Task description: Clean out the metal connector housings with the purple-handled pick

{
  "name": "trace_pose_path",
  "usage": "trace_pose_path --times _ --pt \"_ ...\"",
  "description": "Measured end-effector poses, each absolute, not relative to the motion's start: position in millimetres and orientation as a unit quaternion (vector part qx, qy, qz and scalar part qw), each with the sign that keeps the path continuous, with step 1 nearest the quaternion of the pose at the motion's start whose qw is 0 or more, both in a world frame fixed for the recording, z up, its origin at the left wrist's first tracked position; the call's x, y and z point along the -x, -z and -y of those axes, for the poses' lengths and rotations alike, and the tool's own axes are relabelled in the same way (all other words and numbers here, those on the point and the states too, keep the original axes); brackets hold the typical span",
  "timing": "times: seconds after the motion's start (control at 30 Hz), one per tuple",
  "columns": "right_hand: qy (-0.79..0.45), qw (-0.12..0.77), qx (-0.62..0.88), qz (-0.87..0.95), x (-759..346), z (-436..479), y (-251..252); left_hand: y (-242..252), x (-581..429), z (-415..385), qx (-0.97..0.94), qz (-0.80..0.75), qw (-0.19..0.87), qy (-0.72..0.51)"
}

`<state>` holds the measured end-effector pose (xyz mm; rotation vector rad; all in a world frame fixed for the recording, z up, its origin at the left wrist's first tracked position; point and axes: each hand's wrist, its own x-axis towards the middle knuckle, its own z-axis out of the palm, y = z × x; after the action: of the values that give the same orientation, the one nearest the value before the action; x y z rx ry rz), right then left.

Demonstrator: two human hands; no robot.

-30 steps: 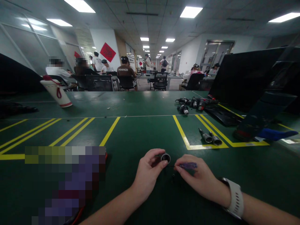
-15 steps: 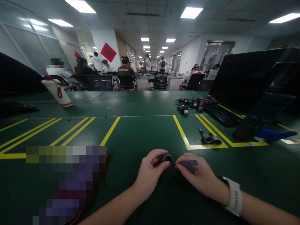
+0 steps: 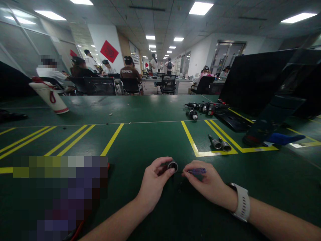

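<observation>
My left hand (image 3: 153, 182) is closed around a small dark cylindrical part with a silver ring end (image 3: 172, 165), held just above the green table (image 3: 140, 140). My right hand (image 3: 207, 184), with a white watch on its wrist, pinches a small purple-handled tool (image 3: 197, 171) whose tip points left at the ring end. The tip and the part are almost touching. Tiny dark bits lie on the mat (image 3: 179, 190) below the hands.
Two metal cylinders (image 3: 219, 143) lie inside a yellow-lined box to the right. Further back sit several dark parts (image 3: 200, 108), a black monitor (image 3: 253, 78) and a blue object (image 3: 283, 138). A white bottle (image 3: 48, 97) stands far left. People sit at desks beyond.
Both hands stay together with the part and tool; the whole view has shifted slightly left and down as my head moved. The tool tip remains at the part's ring end.
</observation>
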<state>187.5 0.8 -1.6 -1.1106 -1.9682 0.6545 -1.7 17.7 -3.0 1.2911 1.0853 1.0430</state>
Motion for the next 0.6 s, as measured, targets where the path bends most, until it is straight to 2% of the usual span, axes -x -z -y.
trace_pose_path --times 0.6 --pt "-0.268 0.387 0.409 0.781 -188.7 3.9 -4.5 8.8 3.5 -17.8 -0.534 -0.459 0.548 -0.452"
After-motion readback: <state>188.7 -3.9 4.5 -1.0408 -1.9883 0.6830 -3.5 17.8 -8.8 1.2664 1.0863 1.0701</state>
